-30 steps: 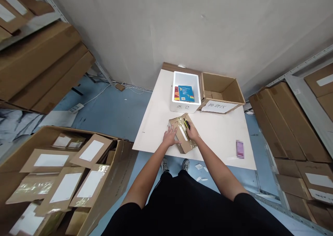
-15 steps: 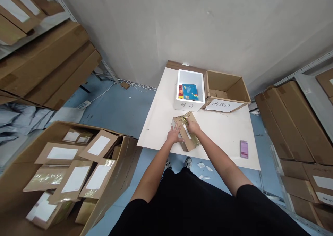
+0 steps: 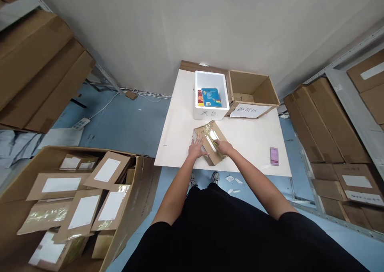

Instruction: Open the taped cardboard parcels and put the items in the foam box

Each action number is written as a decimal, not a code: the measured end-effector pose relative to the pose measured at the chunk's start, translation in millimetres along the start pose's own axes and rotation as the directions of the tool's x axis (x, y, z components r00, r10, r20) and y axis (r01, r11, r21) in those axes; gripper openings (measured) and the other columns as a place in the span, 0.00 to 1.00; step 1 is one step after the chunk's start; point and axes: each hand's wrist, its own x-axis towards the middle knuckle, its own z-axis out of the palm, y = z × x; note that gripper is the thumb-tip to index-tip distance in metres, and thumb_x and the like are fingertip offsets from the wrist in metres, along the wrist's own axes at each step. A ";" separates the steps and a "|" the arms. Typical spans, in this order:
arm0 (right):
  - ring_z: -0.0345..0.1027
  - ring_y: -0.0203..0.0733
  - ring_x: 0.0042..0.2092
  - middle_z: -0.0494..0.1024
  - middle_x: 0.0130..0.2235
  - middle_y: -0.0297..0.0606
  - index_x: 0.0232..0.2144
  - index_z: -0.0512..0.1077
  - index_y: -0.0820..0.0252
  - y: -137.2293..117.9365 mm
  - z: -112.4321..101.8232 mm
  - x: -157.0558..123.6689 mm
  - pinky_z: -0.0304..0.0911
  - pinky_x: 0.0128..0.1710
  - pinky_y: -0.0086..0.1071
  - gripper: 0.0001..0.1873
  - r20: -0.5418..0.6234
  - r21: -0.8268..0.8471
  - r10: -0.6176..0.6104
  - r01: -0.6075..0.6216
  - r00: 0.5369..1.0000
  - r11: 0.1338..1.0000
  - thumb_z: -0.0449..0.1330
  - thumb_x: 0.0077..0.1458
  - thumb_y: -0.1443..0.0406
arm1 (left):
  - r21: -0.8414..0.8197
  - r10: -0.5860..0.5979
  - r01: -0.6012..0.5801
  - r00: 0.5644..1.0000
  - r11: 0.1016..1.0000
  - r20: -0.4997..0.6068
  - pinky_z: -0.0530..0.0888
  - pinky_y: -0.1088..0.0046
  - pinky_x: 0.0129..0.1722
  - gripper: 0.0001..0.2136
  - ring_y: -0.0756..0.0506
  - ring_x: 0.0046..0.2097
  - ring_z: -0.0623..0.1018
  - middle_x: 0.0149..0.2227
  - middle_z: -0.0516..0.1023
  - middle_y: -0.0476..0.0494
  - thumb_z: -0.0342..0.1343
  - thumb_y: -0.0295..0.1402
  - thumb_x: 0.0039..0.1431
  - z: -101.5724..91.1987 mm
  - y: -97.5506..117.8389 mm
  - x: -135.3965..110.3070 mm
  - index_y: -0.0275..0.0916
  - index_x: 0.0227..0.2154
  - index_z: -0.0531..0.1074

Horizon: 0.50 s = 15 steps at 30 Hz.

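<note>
The brown rectangular cardboard box (image 3: pixel 217 155), with a long white label (image 3: pixel 211 143) and shiny, translucent tape (image 3: pixel 213 131) on its upper face, lies at an angle on the white flat-topped table (image 3: pixel 177 144), close to the near edge. The left hand (image 3: pixel 196 147) bears on the left side of the box, fingers spread apart, bracing it without closing around it. The right hand (image 3: pixel 224 147) is curled and touches the right part of the top, beside the tape; whether its fingers clamp the tape or a tool cannot be told from here. The two hands are apart, with the label between them.

Beyond the box stands a white rectangular foam bin (image 3: pixel 222 112) containing a blue book (image 3: pixel 211 97). Just to its right is a brown, topless cardboard carton (image 3: pixel 267 91) with a white handwritten paper sign (image 3: pixel 250 110).

Cautions, by judgement:
1. Slippage. The box sits near the edge; a hard pull toward the body, against light left-hand pressure, could drag it off.
2. Recoil. Tape giving way suddenly under load could throw the right hand off to the right.
3. Surface damage. Tape lifted at a steep angle could tear the cardboard or the label.
4. Collision. Excess push toward the far side could drive the box into the foam bin.
</note>
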 end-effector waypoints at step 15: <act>0.79 0.57 0.45 0.84 0.46 0.48 0.70 0.66 0.47 114.7 47.6 -115.7 0.68 0.43 0.42 0.31 -0.170 0.264 0.281 -0.231 0.945 0.937 0.59 0.66 0.61 | 0.020 -0.031 0.034 0.991 0.999 -0.130 0.73 0.51 0.63 0.56 0.24 0.73 0.58 0.81 0.31 0.46 0.60 0.68 0.55 9.5 11.9 -10.4 0.53 0.79 0.43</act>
